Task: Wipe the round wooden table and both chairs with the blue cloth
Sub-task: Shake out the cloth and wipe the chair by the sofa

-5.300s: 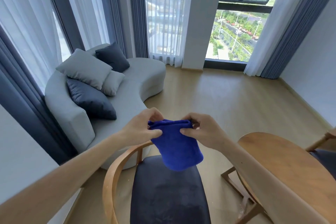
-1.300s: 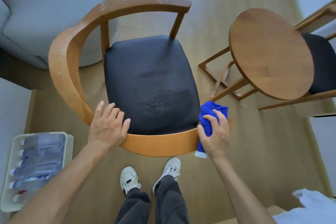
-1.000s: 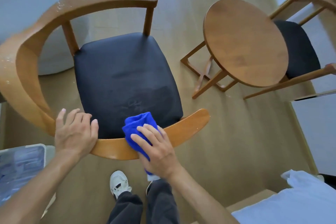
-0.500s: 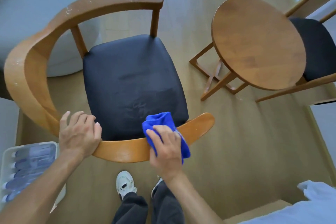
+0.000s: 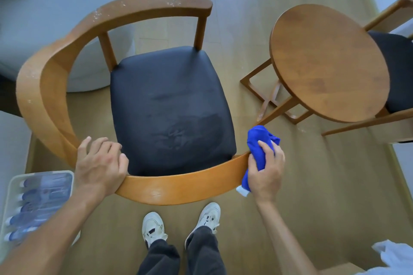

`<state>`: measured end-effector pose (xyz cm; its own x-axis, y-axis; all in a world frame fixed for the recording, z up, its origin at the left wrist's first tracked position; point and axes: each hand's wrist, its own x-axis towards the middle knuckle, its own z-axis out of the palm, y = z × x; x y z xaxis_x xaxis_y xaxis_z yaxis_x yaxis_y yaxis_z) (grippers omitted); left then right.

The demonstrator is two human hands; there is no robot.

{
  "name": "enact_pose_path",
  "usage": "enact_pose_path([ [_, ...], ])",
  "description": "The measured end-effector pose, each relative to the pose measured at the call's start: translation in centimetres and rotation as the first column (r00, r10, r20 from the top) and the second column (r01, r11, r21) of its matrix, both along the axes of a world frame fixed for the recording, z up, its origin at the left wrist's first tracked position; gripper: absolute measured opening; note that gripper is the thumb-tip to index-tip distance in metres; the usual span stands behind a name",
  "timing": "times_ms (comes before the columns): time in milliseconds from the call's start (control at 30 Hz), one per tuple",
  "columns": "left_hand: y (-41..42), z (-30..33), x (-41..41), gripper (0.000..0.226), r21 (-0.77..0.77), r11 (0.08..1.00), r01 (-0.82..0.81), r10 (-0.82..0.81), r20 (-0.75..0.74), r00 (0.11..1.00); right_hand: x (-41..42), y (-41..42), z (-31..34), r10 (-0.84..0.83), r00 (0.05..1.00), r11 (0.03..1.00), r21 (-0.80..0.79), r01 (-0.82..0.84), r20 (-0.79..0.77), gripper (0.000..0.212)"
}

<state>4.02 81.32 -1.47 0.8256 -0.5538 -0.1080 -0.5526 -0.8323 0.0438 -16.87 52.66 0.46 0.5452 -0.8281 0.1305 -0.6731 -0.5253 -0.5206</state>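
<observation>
Right hand (image 5: 266,172): wrapped around the bunched bright blue cloth (image 5: 260,147), fingers curled over it, pressing it against the right end of the curved armrest.
Blue cloth: wadded up at the armrest tip, a white tag (image 5: 242,191) poking out below the palm.
Left hand (image 5: 100,165): laid over the rail on the near left, fingers bent over the inner edge toward the seat, thumb on the outer side; gripping the wood itself.
Near chair (image 5: 178,187): curved light-wood armrest ring around a dark navy padded seat (image 5: 169,109); pale specks scattered on the far part of the rail.
Round wooden table (image 5: 326,60): to the right of the near chair, standing apart from it on crossed wooden legs.
Second chair (image 5: 397,69): partly tucked beyond the table, dark seat showing at the right edge.
Floor: light wood planks, two white sneakers (image 5: 154,227) just beneath the rail.
Lower left: pale plastic tray of bottles (image 5: 38,203).
Upper left: grey sofa (image 5: 55,18).
</observation>
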Motion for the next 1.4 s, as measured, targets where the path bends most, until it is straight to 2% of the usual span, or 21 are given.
enact_pose_path([
  [100, 0.0, -0.1, 0.0, 0.044, -0.005, 1.0, 0.011, -0.011, 0.0, 1.0, 1.2, 8.5, -0.7, 0.298, 0.954, 0.948, -0.109, -0.299, -0.018, 0.033],
  [200, 0.0, 0.3, -0.1, 0.045, 0.01, 1.0, 0.012, -0.012, -0.002, 1.0, 2.7, 16.0, -0.7, 0.497, 0.868, 0.867, -0.044, -0.496, 0.023, 0.037],
  [300, 0.1, 0.4, -0.1, 0.047, 0.016, 1.0, 0.023, -0.023, -0.01, 1.0, 1.4, 11.6, -0.6, 0.675, 0.738, 0.732, -0.104, -0.673, -0.024, 0.037],
  [333, 0.2, 0.4, 0.0, 0.047, 0.02, 1.0, 0.023, -0.023, -0.009, 1.0, 0.3, 8.7, -0.5, 0.661, 0.748, 0.738, -0.124, -0.663, -0.066, 0.038],
  [367, 0.3, 0.3, 0.1, 0.046, 0.024, 0.999, 0.022, -0.022, -0.011, 1.0, -0.5, 5.9, -0.2, 0.59, 0.801, 0.79, -0.133, -0.598, -0.1, 0.039],
  [433, 0.3, 0.2, 0.1, 0.044, 0.035, 0.999, 0.018, -0.017, -0.022, 1.0, -1.3, 1.8, 0.4, 0.331, 0.938, 0.937, -0.079, -0.339, -0.1, 0.04],
  [500, 0.2, 0.4, 0.0, 0.045, 0.02, 1.0, 0.013, -0.012, -0.049, 0.999, -0.4, 2.6, 0.5, 0.112, 0.99, 0.993, -0.023, -0.114, -0.088, 0.037],
  [567, 0.4, 0.5, 0.1, 0.046, -0.02, 0.999, 0.029, -0.03, -0.068, 0.997, 1.3, 7.6, 0.4, 0.088, 0.992, 0.994, -0.059, -0.093, -0.09, 0.035],
  [633, 0.5, 0.7, 0.2, 0.046, -0.105, 0.994, 0.027, -0.037, -0.094, 0.995, 3.4, 14.8, 0.8, 0.155, 0.986, 0.987, 0.043, -0.152, -0.067, 0.04],
  [700, 0.7, 1.3, 0.8, 0.044, -0.258, 0.962, -0.09, 0.03, -0.23, 0.973, 5.4, 21.3, 1.3, 0.245, 0.968, 0.952, 0.203, -0.231, -0.048, 0.05],
  [767, 0.9, 2.5, 1.1, 0.042, -0.39, 0.896, -0.212, 0.062, -0.363, 0.93, 7.3, 25.1, 2.2, 0.37, 0.929, 0.864, 0.369, -0.341, -0.007, 0.056],
  [833, 1.0, 3.6, 0.2, 0.047, -0.451, 0.873, -0.187, 0.018, -0.352, 0.936, 8.7, 24.8, 3.3, 0.429, 0.894, 0.714, 0.557, -0.425, 0.133, 0.053],
  [867, 1.0, 3.9, -1.0, 0.051, -0.459, 0.879, -0.131, -0.023, -0.316, 0.948, 8.8, 23.5, 4.0, 0.409, 0.881, 0.625, 0.63, -0.461, 0.24, 0.048],
  [900, 0.8, 4.1, -2.4, 0.053, -0.452, 0.889, -0.07, -0.063, -0.273, 0.96, 8.5, 21.8, 4.5, 0.373, 0.87, 0.58, 0.651, -0.49, 0.322, 0.042],
  [933, 0.4, 4.2, -3.9, 0.055, -0.428, 0.904, -0.013, -0.096, -0.231, 0.968, 7.9, 19.8, 4.7, 0.347, 0.874, 0.605, 0.631, -0.486, 0.34, 0.038],
  [967, 0.0, 4.1, -5.4, 0.057, -0.383, 0.923, 0.044, -0.125, -0.187, 0.974, 7.2, 17.5, 4.4, 0.336, 0.896, 0.684, 0.579, -0.444, 0.29, 0.037],
  [1033, -0.9, 3.8, -7.2, 0.058, -0.262, 0.958, 0.121, -0.152, -0.1, 0.983, 5.7, 12.7, 3.1, 0.311, 0.942, 0.857, 0.392, -0.335, 0.125, 0.036],
  [1100, -1.8, 3.3, -7.9, 0.055, -0.217, 0.97, 0.11, -0.121, -0.038, 0.992, 4.9, 9.3, 1.8, 0.3, 0.954, 0.933, 0.216, -0.289, -0.018, 0.034],
  [1233, -3.0, 2.6, -9.0, 0.051, -0.272, 0.948, 0.165, -0.17, 0.006, 0.985, 4.9, 8.4, -0.9, 0.334, 0.912, 0.933, -0.052, -0.356, -0.239, 0.035],
  [1400, -1.1, 1.2, -7.5, 0.04, -0.273, 0.895, 0.353, -0.334, 0.117, 0.935, 4.5, 8.3, -1.7, 0.368, 0.87, 0.884, -0.168, -0.437, -0.329, 0.037],
])
